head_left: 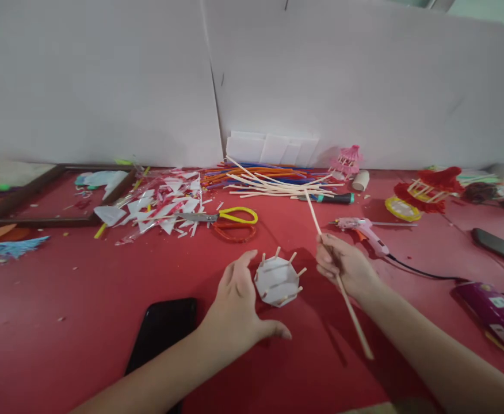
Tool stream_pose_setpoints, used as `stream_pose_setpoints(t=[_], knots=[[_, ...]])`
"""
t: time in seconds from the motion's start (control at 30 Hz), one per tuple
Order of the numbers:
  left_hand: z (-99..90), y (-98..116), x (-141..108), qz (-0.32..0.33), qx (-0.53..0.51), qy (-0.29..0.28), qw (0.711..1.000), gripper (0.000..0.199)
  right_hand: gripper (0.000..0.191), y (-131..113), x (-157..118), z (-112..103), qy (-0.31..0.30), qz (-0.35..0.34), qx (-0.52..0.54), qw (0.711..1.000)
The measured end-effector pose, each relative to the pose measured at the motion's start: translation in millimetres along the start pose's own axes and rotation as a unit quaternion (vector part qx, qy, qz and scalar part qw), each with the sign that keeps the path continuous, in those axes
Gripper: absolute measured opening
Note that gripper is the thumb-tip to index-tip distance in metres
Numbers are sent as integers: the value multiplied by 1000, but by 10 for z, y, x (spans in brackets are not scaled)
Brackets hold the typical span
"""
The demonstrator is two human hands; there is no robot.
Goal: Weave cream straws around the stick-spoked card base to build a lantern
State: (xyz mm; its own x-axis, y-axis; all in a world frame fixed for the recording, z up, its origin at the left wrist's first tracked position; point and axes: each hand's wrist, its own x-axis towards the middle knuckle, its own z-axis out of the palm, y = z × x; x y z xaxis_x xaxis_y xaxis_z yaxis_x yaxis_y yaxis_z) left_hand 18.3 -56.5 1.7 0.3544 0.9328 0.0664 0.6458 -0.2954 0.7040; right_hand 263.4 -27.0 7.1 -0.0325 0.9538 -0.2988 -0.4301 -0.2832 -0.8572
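A white many-sided piece (278, 279) with several short pale pegs round its edge rests on the red table (217, 379). My left hand (241, 305) curves around its left side, fingers and thumb spread apart, holding nothing. To the right of the piece, my right hand (342, 263) is closed round a long cream-coloured stick (349, 310), which slants from upper left to lower right above the table.
Yellow-and-red-handled scissors (238, 216) lie by white scraps (165, 201). Pale sticks (278, 185) are heaped behind. A pink glue gun (362, 230) with a cord, a purple device (491, 310), a black phone (161, 328) and red-and-yellow crafts (428, 190) are around.
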Motion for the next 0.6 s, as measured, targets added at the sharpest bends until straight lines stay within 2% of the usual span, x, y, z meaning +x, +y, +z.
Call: stream_pose_setpoints(t=[0.13,0.27,0.37,0.43,0.53,0.6], knots=[[101,-41,53,18,4,16,1000,109,25,93,20,18,-21,36,44,998],[130,-123,84,113,13,68,991,89,34,139,81,130,-46,41,69,996],[125,-133,103,176,4,125,976,88,43,123,109,161,-56,34,77,995],[97,-101,120,205,-12,149,967,89,40,104,121,136,-54,20,80,995],[32,-34,136,220,-51,153,962,93,25,85,131,76,-47,1,81,996],[-8,-1,135,204,-61,123,969,88,20,84,123,59,-50,9,78,996]])
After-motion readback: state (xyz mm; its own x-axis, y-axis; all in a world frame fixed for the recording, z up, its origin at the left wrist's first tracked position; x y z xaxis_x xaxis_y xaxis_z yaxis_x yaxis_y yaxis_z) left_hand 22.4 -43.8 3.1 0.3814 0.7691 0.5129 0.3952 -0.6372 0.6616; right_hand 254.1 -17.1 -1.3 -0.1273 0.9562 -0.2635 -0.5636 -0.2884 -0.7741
